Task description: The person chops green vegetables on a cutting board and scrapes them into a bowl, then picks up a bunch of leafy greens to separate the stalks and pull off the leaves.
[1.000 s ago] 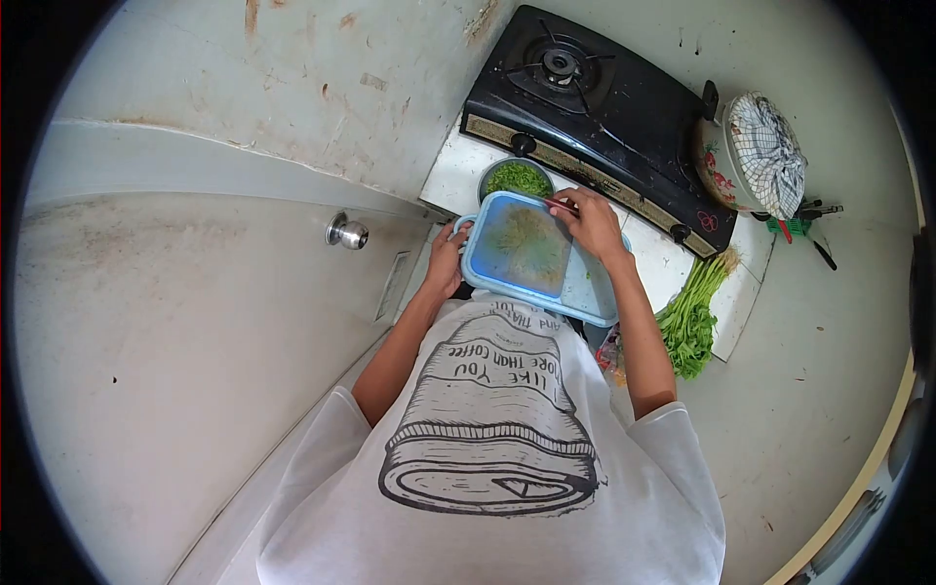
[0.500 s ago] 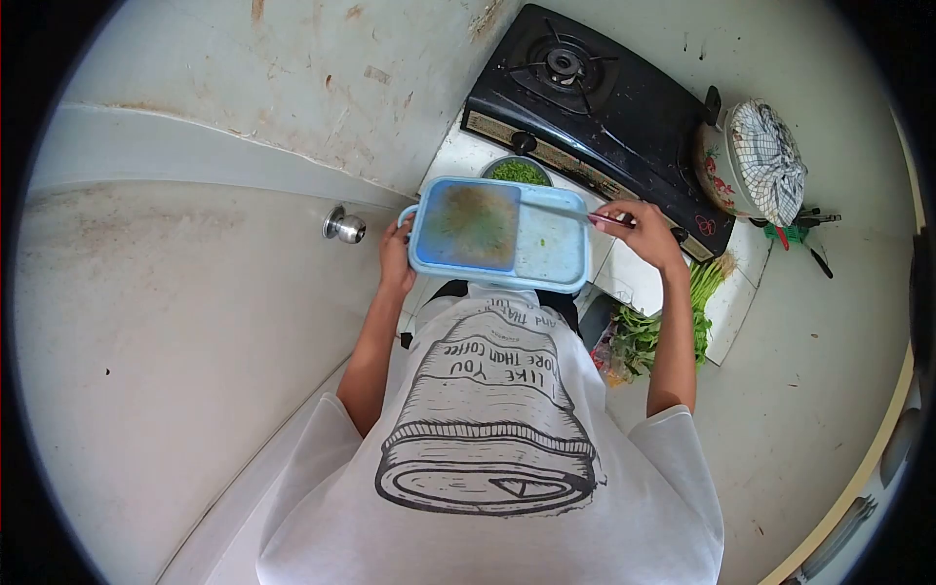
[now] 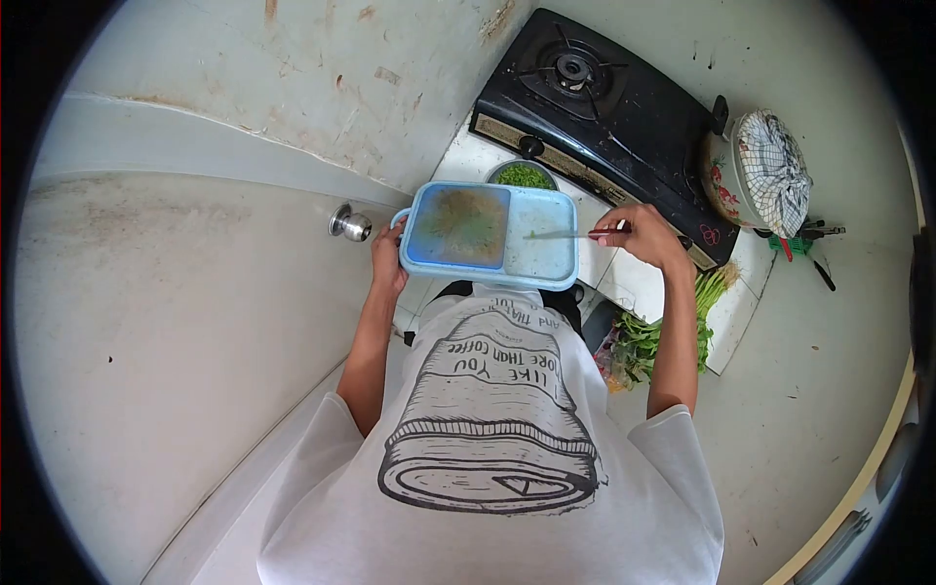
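A light blue cutting board (image 3: pixel 542 263) with a darker, stained panel on its left half is held up in front of my shirt. My left hand (image 3: pixel 389 259) grips its left edge by the handle. In my right hand (image 3: pixel 639 235) is a knife (image 3: pixel 565 234) with a dark red handle, its blade lying over the pale right half of the board. Just beyond the board's far edge sits a round bowl of chopped greens (image 3: pixel 524 175), partly hidden by the board.
A black two-burner stove (image 3: pixel 614 97) stands beyond the board. On its right is a floral pot (image 3: pixel 726 175) under a checked cloth (image 3: pixel 772 166). Leafy greens (image 3: pixel 643 341) lie near my right forearm. A green basket (image 3: pixel 792 245) with utensils is at the right. A door knob (image 3: pixel 350 223) juts out at left.
The knife has moved toward me, from the board's upper right to its middle. The board has shifted slightly left. My right hand has lowered a little.
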The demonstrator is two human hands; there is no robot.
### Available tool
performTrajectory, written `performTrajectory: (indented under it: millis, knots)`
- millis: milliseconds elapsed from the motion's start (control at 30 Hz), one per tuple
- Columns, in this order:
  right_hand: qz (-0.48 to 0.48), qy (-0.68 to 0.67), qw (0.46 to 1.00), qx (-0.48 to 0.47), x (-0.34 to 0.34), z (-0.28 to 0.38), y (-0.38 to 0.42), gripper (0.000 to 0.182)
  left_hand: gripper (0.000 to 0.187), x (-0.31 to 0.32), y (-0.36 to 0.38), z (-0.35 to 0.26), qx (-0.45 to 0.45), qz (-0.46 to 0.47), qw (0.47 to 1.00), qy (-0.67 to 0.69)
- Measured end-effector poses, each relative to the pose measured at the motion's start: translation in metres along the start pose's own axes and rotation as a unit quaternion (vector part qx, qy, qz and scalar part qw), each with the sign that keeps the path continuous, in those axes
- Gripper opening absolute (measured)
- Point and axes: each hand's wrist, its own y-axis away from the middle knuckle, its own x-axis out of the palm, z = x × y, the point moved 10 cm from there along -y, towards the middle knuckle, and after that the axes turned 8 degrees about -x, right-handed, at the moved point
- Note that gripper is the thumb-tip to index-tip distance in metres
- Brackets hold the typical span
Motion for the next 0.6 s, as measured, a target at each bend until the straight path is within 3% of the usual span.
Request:
performTrajectory:
  millis: [133,233,600]
  knots:
    - [-0.111,0.068,0.991,-0.034,-0.022,0.017,-0.008,0.022,0.029,-0.003,-0.002,0.003,-0.001,0.002,1.000,0.009]
    - [-0.127,0.034,0.990,-0.045,-0.028,0.020,-0.008,0.024,0.029,-0.006,-0.005,0.004,0.005,0.008,1.000,-0.001]
    - [-0.077,0.129,0.989,-0.002,-0.019,-0.016,-0.007,0.021,0.036,0.000,-0.012,0.014,-0.025,0.019,0.999,0.005]
